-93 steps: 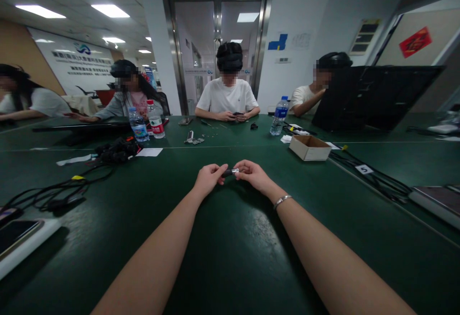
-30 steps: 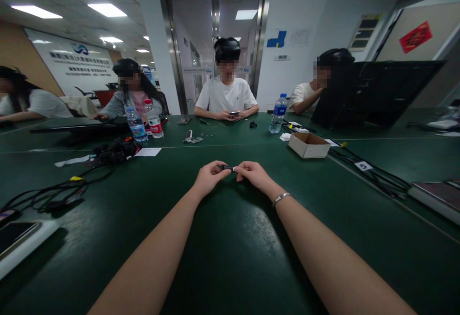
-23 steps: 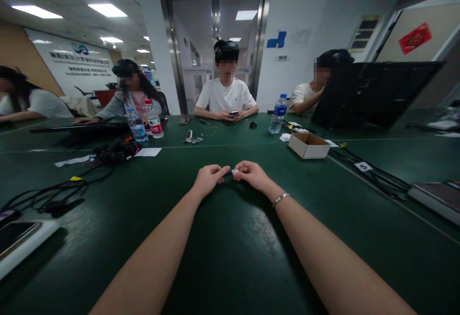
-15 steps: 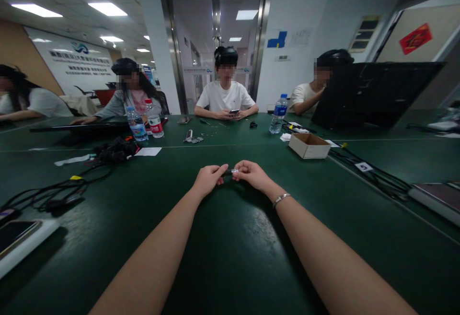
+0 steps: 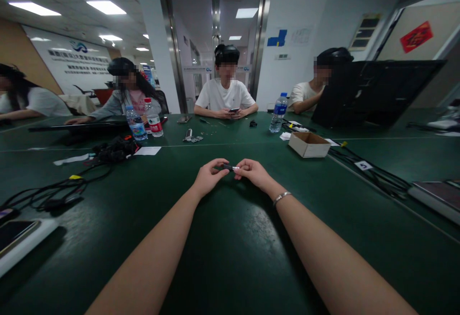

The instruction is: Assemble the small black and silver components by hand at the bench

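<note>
A small dark piece (image 5: 227,167) with a bright silvery end was held just above the table (image 5: 223,248), between the person's two hands; whether that end was a separate part could not be told. The left hand (image 5: 211,175) pinched the dark portion between thumb and fingers, while the right hand (image 5: 252,173), nearly closed, gripped the silvery end at its fingertips. A metal bracelet (image 5: 281,198) circled the right wrist. Beyond the hands, a white sheet (image 5: 148,151) lay to the left and an open box (image 5: 312,151) stood to the right. Farther across were grey scraps (image 5: 193,138), two bottles standing side by side on the left, and a blue-capped bottle (image 5: 279,114) on the right. A person in a white T-shirt (image 5: 225,95) sat opposite, holding a phone (image 5: 234,110).
</note>
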Tool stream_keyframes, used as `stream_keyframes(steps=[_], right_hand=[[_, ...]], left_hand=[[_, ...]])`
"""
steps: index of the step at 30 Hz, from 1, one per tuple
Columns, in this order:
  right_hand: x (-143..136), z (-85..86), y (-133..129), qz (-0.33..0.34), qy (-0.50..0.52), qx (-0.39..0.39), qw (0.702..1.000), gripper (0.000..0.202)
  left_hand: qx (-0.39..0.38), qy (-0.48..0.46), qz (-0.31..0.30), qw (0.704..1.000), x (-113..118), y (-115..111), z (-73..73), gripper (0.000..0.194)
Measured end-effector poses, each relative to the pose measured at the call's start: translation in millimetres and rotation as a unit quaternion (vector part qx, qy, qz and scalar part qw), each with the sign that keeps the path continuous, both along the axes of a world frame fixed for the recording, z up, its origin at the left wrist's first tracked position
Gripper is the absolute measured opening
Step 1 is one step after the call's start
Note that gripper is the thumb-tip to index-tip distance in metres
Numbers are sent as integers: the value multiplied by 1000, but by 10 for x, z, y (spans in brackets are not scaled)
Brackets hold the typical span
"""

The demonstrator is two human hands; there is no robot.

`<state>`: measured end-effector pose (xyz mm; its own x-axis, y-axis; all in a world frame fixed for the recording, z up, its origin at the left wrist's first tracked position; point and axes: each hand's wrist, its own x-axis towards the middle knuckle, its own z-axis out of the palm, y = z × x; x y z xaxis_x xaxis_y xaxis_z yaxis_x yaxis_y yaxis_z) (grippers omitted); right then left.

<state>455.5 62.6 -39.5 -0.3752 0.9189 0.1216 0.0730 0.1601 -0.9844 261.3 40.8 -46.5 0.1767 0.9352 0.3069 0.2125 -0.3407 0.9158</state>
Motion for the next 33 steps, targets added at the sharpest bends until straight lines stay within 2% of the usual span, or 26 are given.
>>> stream_keyframes(steps=[4, 11, 15, 16, 20, 24, 27, 30, 33], right_hand=[[-10, -1, 7, -7, -3, -3, 1000, 31], [-24, -3, 10, -2, -15, 5, 1000, 31], [-18, 14, -7, -6, -22, 8, 1000, 32], [-17, 18, -11, -6, -23, 7, 1000, 33], [-15, 24, -13, -10, -28, 3, 1000, 33], [-14, 24, -9, -10, -28, 5, 1000, 35], [-14, 34, -15, -11, -31, 7, 999, 35], [-17, 42, -24, -11, -35, 6, 999, 35], [-21, 34, -23, -14, -36, 13, 999, 35]], left_hand=[[-16, -45, -22, 999, 7, 10, 8, 41], [-29, -77, -6, 997, 5, 4, 49, 26], [-58, -105, 12, 993, -12, 31, 13, 56], [-62, -105, 15, 992, -14, 40, 4, 57], [-76, -84, -9, 994, -10, 53, -8, 44], [-77, -83, -31, 993, 4, 43, 10, 47], [-59, -84, -44, 994, -6, 43, 25, 41], [-48, -74, -40, 995, -34, 53, 36, 29], [-49, -60, -13, 997, -38, 55, 39, 31]])
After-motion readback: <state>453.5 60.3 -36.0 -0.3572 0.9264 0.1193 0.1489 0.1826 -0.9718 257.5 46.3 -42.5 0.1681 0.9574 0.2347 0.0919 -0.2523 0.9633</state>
